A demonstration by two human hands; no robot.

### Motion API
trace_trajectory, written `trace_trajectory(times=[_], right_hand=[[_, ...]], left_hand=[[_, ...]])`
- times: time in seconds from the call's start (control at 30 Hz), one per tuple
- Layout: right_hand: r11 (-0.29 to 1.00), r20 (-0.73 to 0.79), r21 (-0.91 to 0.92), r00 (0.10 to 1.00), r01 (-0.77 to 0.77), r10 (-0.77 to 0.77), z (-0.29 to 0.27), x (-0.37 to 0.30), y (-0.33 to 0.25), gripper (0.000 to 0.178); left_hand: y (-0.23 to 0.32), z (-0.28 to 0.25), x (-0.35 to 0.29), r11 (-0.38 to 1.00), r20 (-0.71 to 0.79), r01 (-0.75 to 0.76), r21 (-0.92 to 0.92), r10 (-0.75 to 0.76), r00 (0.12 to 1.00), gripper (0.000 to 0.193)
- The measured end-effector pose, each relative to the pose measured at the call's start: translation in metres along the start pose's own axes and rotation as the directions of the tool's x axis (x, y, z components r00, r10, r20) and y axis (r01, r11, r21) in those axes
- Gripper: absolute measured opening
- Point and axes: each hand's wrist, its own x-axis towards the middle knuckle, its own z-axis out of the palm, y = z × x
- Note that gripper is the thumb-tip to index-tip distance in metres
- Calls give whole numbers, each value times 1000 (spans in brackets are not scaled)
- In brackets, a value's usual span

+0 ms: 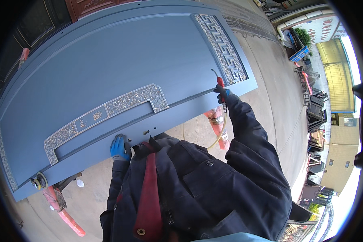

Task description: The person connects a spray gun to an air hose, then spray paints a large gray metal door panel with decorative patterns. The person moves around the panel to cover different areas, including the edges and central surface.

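Observation:
A large blue-grey door panel lies flat in front of me. Fingers spread, my gloved left hand rests on its near edge, beside small cut-out holes. My right hand, also gloved, is wrapped round a red air blow gun with a thin bent nozzle. The gun is held over the panel's near right corner, by the Greek-key strip. From its lower end a yellowish hose hangs down. An ornate metal-look band with scrollwork runs along the panel's near middle.
Supports wrapped in red plastic hold the panel up over a concrete floor. A round yellow-and-black tool sits on the near left corner. Dark doors stand beyond the far left edge. Stacked dark goods line the yard at right.

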Motion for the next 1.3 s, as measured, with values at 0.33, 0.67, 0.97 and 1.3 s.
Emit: trace_trajectory(times=[0.33,0.67,0.97,1.3], right_hand=[[962,-350,179,900,-208,260,-71,48,44,67],[949,-400,312,911,34,99,-78,230,-145,69],[921,-345,-381,937,-84,-57,-104,349,-285,66],[851,406,-357,884,386,-230,242,302,-358,69]], left_hand=[[11,7,31,974,48,171,149,-180,982,46],[57,60,91,957,81,187,220,-209,975,45],[86,46,45,891,-82,302,339,-292,953,44],[119,45,41,770,-119,560,306,-553,825,44]])
